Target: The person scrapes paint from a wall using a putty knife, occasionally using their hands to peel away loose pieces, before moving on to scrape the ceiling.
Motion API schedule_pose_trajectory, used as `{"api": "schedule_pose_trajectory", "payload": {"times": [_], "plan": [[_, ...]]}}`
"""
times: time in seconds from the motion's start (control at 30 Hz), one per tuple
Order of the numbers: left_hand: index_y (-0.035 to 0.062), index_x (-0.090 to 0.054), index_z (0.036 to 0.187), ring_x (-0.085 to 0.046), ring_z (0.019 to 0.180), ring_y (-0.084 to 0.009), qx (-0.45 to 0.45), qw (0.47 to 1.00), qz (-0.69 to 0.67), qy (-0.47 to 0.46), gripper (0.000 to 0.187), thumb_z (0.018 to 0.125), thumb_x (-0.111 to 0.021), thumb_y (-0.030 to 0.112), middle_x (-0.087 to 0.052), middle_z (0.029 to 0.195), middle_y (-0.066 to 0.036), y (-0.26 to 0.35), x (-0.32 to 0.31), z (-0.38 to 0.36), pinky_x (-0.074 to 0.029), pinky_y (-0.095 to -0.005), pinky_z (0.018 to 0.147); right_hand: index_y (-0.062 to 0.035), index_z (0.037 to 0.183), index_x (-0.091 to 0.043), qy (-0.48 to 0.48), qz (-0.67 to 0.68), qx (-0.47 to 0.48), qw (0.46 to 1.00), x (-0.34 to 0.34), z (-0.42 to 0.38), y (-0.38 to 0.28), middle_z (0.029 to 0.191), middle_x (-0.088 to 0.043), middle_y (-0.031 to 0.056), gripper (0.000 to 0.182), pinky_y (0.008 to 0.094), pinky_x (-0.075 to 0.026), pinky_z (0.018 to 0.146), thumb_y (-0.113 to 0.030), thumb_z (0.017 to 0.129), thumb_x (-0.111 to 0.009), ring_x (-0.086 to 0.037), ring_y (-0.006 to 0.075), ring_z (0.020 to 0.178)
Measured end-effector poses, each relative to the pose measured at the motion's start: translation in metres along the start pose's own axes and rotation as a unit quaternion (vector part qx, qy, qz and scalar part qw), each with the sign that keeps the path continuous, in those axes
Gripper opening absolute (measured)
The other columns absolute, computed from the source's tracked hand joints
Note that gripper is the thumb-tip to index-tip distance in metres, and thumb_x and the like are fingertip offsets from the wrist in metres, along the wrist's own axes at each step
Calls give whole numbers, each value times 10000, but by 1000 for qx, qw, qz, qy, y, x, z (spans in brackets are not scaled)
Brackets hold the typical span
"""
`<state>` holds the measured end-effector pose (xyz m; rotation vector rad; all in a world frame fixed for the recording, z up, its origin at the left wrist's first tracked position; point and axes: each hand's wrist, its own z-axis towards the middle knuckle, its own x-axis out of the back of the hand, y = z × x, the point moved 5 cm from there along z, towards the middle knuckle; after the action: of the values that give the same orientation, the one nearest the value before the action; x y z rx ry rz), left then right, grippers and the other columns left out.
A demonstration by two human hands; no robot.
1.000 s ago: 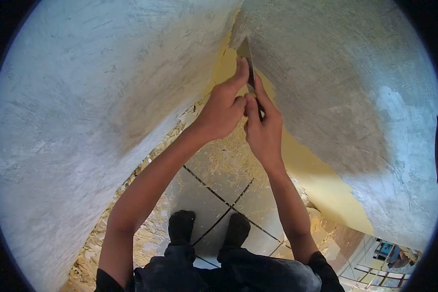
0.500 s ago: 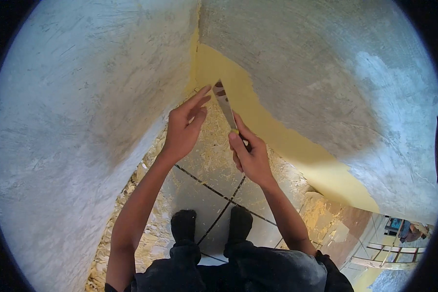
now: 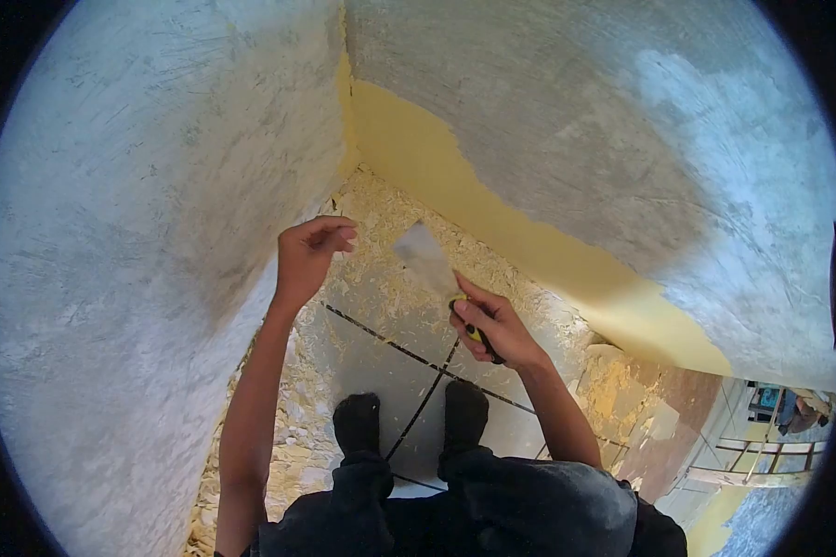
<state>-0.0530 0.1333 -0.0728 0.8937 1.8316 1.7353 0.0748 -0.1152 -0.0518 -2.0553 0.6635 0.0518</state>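
Observation:
My right hand (image 3: 494,325) is wrapped round the black and yellow handle (image 3: 478,332) of a putty knife. The wide metal blade (image 3: 422,252) points up and to the left, above the debris-strewn floor and apart from both walls. My left hand (image 3: 308,260) is raised near the left wall, its fingers loosely bent and partly apart. Nothing shows in it. A strip of yellow paint (image 3: 520,227) runs along the bottom of the right wall (image 3: 567,139), with rough grey surface above it. More yellow (image 3: 347,116) lines the corner.
Yellowish flakes and shavings (image 3: 395,200) cover the floor in the corner and along the left wall (image 3: 149,232). My feet (image 3: 464,413) in dark socks stand on grey tiles (image 3: 409,390) with dark joints. A wooden ladder-like frame (image 3: 762,455) lies at the lower right.
My right hand has drawn the putty knife down towards me, and the blade's flat side now shows. My left hand has moved left and down, away from the blade, its fingers more bent.

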Motion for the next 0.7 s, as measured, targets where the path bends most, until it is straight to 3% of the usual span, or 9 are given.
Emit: {"api": "schedule_pose_trajectory", "payload": {"times": [0.1,0.23,0.33,0.47,0.53,0.7], "plan": [[0,-688,1063,-668,789,-132,6,1000,-12,-4,186,906,-590,-17,-711,912,-70,8,-3,-6,-530,-275,747,-166,1509,-301,91,-22,19,995,14,2,6,774,-484,2,567,229,-345,390,-243,997,-533,-394,59,489],[3,-664,1117,-664,896,-155,-10,999,25,-32,216,922,-571,-4,-698,1020,-83,20,-28,-16,-526,-280,796,-159,1510,-301,101,-60,24,993,9,-2,3,773,-480,4,567,238,-350,393,-247,997,-527,-410,62,491],[58,-594,1261,-582,1144,-193,-83,994,52,-58,303,962,-545,55,-566,1320,-104,38,-63,-28,-503,-320,914,-141,1508,-302,84,-78,68,991,2,-6,-6,765,-476,5,562,246,-361,398,-259,1002,-517,-438,68,500],[68,-496,1377,-490,1280,-227,-159,985,56,-44,409,970,-533,89,-482,1423,-123,67,-106,-40,-450,-343,1001,-129,1499,-323,100,-59,156,981,9,-9,-21,743,-473,6,539,241,-378,410,-277,1012,-499,-463,77,494],[-24,-387,1420,-402,1358,-330,-194,976,42,-87,504,963,-533,132,-409,1450,-245,76,-123,-39,-360,-388,1078,-127,1495,-333,103,-61,181,976,10,-11,-33,734,-474,7,528,237,-382,414,-284,1016,-490,-462,80,485],[-76,-321,1432,-315,1388,-374,-210,973,5,-98,543,972,-506,146,-298,1489,-301,95,-143,-26,-312,-405,1107,-110,1477,-365,120,-93,203,967,14,-15,-63,624,-461,-19,483,221,-339,390,-274,1032,-451,-412,51,427]]}}
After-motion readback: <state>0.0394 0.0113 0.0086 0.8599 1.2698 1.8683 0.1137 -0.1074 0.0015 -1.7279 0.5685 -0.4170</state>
